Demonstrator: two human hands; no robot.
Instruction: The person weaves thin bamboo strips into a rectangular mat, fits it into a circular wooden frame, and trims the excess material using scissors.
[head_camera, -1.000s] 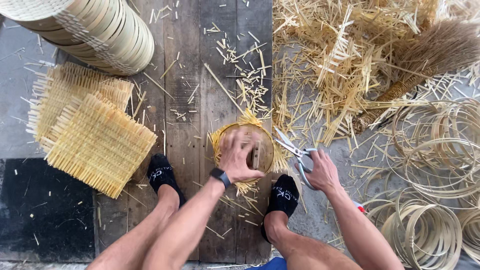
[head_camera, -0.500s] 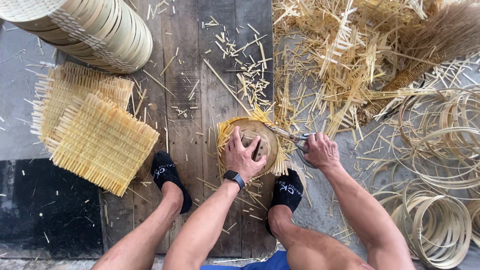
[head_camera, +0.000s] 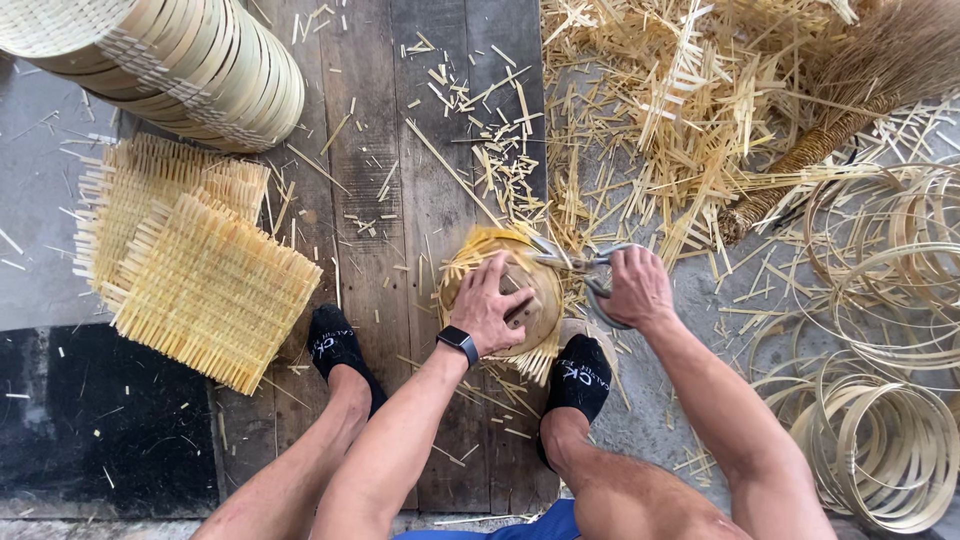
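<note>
We see the right hand (head_camera: 636, 288) up from beside the right foot, where it was 1.0 s ago, now level with the small woven basket (head_camera: 505, 290). The scissors (head_camera: 585, 268) now point left with their blades at the basket's upper right rim. The left hand (head_camera: 490, 305) sits a bit flatter on the basket, fingers spread.

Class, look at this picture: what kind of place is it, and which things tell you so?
Likely a basket-weaving workshop floor: stacked woven baskets, square woven mats, bamboo hoops, and cut strips scattered about.
</note>
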